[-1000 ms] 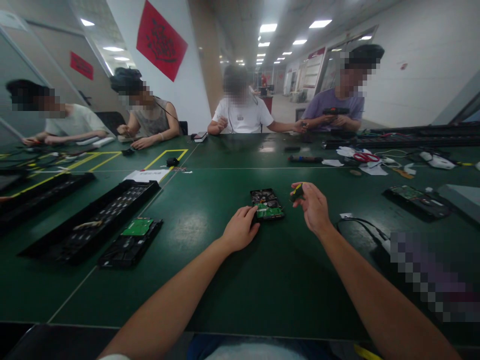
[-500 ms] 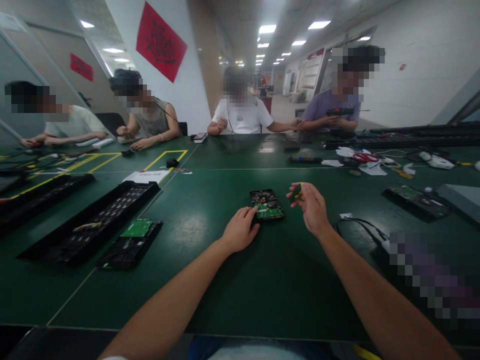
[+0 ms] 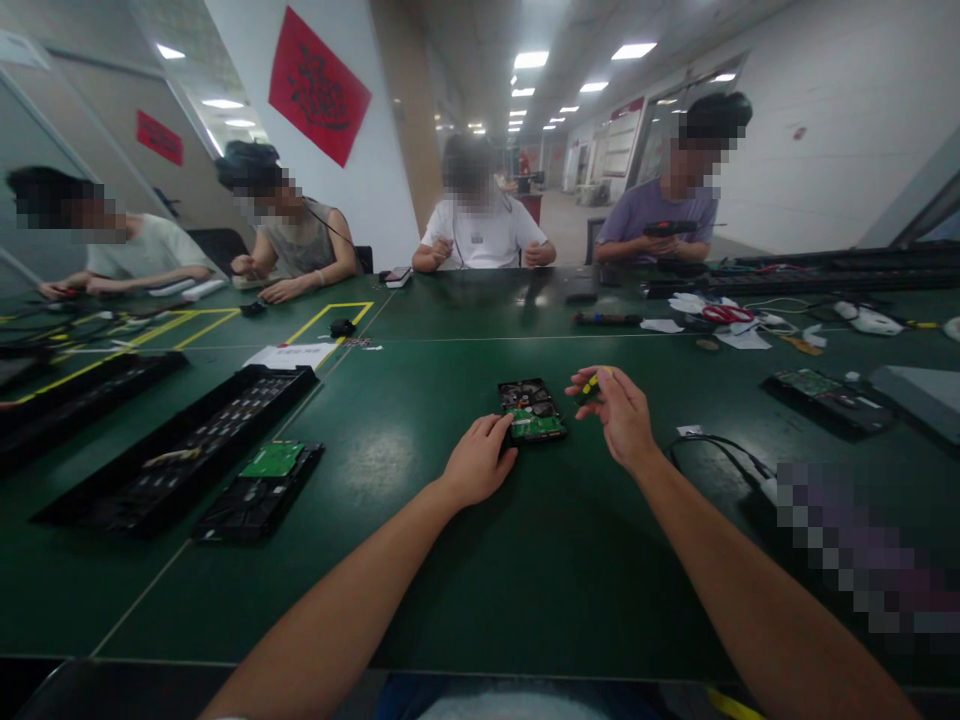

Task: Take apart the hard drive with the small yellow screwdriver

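A hard drive (image 3: 534,410) with a green circuit board at its near end lies flat on the green table (image 3: 480,560). My left hand (image 3: 478,460) rests on the table at its left side, fingers closed against the drive's edge. Just right of the drive, my right hand (image 3: 621,415) is raised above the table. Between its thumb and fingers it pinches a screwdriver (image 3: 591,388) with a yellow-and-black handle; the shaft cannot be made out. The screwdriver and the drive are apart.
To the left lie another hard drive (image 3: 262,490) and a long black tray (image 3: 187,440). At right are a third drive (image 3: 829,400), a black cable (image 3: 720,445) and red-handled scissors (image 3: 727,314). Several co-workers sit across the table, one in a white shirt (image 3: 480,235).
My right hand has turned slightly, showing more of the screwdriver's yellow. My left hand and the drive keep their places. The co-worker in white has drawn an outstretched arm back.
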`<act>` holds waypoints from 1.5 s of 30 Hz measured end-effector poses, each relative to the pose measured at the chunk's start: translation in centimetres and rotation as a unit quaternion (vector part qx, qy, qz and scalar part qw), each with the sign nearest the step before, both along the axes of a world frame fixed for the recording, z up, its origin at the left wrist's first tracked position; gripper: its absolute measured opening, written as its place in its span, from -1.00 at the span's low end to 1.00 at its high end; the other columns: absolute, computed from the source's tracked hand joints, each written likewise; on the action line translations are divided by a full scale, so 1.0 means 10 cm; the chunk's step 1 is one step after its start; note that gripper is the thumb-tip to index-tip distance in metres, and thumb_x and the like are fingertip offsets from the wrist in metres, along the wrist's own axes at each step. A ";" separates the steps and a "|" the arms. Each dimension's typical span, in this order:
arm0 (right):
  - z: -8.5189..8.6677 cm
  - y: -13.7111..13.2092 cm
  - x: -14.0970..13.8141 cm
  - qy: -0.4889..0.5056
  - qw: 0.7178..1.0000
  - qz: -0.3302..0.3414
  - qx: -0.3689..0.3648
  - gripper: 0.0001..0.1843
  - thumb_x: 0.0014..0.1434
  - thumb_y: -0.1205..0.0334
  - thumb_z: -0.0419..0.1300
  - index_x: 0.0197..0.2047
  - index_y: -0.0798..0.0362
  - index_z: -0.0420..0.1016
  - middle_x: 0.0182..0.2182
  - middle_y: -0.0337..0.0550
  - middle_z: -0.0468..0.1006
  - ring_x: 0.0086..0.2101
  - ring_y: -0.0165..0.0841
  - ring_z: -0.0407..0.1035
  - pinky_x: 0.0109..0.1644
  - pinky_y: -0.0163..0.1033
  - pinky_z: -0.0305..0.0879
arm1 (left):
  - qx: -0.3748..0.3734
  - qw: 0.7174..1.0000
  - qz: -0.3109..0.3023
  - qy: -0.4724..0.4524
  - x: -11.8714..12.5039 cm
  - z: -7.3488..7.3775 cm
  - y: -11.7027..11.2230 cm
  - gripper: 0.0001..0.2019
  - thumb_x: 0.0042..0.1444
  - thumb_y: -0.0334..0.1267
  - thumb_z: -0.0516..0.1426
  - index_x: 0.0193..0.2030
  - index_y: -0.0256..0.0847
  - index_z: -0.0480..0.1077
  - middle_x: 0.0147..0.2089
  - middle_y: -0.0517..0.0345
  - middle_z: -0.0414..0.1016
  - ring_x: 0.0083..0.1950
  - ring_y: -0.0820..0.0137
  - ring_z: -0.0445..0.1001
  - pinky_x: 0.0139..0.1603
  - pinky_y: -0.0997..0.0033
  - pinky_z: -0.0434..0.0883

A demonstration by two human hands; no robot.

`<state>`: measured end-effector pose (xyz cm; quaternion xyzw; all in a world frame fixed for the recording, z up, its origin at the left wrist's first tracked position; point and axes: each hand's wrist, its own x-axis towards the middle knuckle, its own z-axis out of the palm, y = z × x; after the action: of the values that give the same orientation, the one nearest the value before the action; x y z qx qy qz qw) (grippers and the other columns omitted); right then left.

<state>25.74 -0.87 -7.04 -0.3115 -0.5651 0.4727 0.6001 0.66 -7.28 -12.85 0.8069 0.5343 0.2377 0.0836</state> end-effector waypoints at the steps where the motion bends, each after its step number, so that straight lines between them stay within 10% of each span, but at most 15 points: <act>1: 0.00 0.00 0.00 0.002 1.000 0.002 0.000 -0.64 0.35 -0.15 0.22 -0.06 -0.05 0.58 -0.14 -0.09 0.61 -0.18 -0.25 0.58 -0.45 -0.32 0.48 | 0.001 1.000 -0.001 0.000 0.00 0.00 0.00 -0.41 0.36 -0.17 0.08 0.48 -0.24 0.14 0.39 -0.20 0.32 0.44 0.08 0.27 0.46 -0.01 0.26; 36: 0.03 -0.02 -0.03 0.053 0.997 0.042 -0.038 -0.55 0.36 -0.24 0.15 -0.03 -0.06 0.59 -0.17 -0.12 0.56 -0.18 -0.27 0.53 -0.35 -0.25 0.56 | -0.004 1.000 0.002 0.001 0.00 -0.02 0.01 -0.39 0.36 -0.15 0.08 0.50 -0.23 0.11 0.40 -0.22 0.31 0.46 0.07 0.24 0.46 -0.05 0.26; 45: 0.05 -0.02 0.01 -0.057 0.997 -0.036 0.027 -0.62 0.32 -0.17 0.26 -0.01 -0.09 0.64 -0.10 -0.11 0.56 -0.20 -0.31 0.49 -0.44 -0.34 0.48 | 0.001 1.000 0.003 0.000 0.01 -0.01 0.01 -0.41 0.37 -0.16 0.08 0.49 -0.24 0.13 0.39 -0.20 0.32 0.45 0.08 0.24 0.46 -0.04 0.26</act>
<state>25.86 -1.07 -6.54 -0.3415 -0.5995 0.4172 0.5915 0.80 -7.16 -12.94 0.8053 0.5366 0.2384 0.0817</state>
